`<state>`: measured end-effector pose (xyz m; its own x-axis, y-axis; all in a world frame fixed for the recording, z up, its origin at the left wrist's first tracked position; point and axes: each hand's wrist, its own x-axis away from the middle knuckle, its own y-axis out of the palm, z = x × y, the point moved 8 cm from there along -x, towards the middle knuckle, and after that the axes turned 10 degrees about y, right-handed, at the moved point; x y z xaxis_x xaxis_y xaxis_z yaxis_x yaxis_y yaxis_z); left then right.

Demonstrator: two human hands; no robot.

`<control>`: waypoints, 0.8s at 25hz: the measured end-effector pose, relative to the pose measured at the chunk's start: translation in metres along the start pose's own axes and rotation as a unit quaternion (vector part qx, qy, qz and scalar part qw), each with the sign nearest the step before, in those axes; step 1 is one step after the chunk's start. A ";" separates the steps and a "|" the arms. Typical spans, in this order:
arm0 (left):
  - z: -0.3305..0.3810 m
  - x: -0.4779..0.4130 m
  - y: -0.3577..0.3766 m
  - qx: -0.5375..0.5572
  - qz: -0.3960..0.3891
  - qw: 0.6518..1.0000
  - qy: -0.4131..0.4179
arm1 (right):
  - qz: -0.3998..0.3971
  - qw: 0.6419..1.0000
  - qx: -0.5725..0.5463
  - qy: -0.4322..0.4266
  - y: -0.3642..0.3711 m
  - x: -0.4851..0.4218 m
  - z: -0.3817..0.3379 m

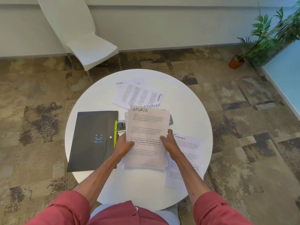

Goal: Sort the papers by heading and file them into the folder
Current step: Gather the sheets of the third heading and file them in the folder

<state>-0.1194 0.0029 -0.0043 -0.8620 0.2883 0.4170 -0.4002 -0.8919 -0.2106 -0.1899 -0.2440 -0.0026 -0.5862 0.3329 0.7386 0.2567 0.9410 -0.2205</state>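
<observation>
White paper stack (146, 137) sits clamped between left hand (124, 146) and right hand (168, 141).

Bright even daylight, soft shadows, wide-angle bending, blurred edges.

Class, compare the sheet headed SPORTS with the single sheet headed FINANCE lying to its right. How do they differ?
The SPORTS sheet tops a stack gripped by both hands, left hand and right hand; the FINANCE sheet lies flat on the table, untouched. SPORTS looks pinkish, FINANCE whiter. The right forearm crosses over FINANCE, while SPORTS shows almost whole. Both carry handwritten headings above printed paragraphs.
</observation>
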 end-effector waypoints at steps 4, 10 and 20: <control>0.032 0.001 -0.008 -0.027 0.081 0.994 0.073 | 0.048 0.995 -0.024 -0.088 -0.007 0.018 -0.034; 0.059 0.004 -0.020 0.003 0.154 0.971 0.182 | 0.052 0.969 -0.058 -0.235 -0.015 0.049 -0.074; 0.037 0.017 -0.005 -0.040 0.113 0.974 0.192 | 0.070 0.979 0.050 -0.183 -0.010 0.027 -0.013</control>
<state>-0.1207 -0.0007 0.0371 -0.9778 0.2096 -0.0056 -0.1958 -0.9220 -0.3340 -0.1988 -0.2454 0.0277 -0.7920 0.4410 0.4221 0.2888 0.8799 -0.3773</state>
